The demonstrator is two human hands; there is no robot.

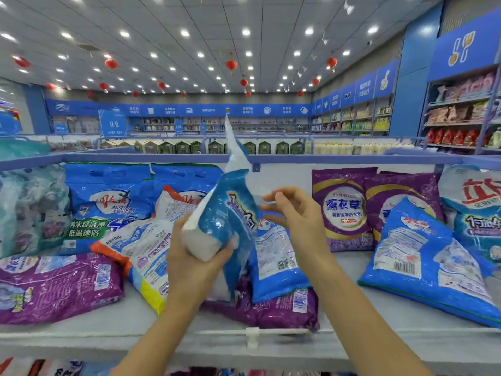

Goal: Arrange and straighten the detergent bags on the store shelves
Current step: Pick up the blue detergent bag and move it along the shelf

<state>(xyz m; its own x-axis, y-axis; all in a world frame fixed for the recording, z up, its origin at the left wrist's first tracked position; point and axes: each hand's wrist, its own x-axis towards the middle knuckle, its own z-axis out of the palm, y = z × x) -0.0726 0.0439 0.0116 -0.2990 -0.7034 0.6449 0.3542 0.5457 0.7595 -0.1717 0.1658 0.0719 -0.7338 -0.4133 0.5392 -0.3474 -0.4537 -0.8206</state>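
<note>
Beside purple 薰衣草 bags [343, 210], left fingers [176, 229] grip a blue bag [227, 213], right fingers [284, 194] spread.

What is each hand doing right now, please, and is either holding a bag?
Left hand: grips the lower end of the blue detergent bag.
Right hand: open, fingers relaxed beside the bag, holding nothing.

Store interior — panelled ceiling [271, 12], recessed spot lights [246, 31], red lanterns [231, 65] hanging — blue-signed wall shelves [352, 118] behind.
</note>
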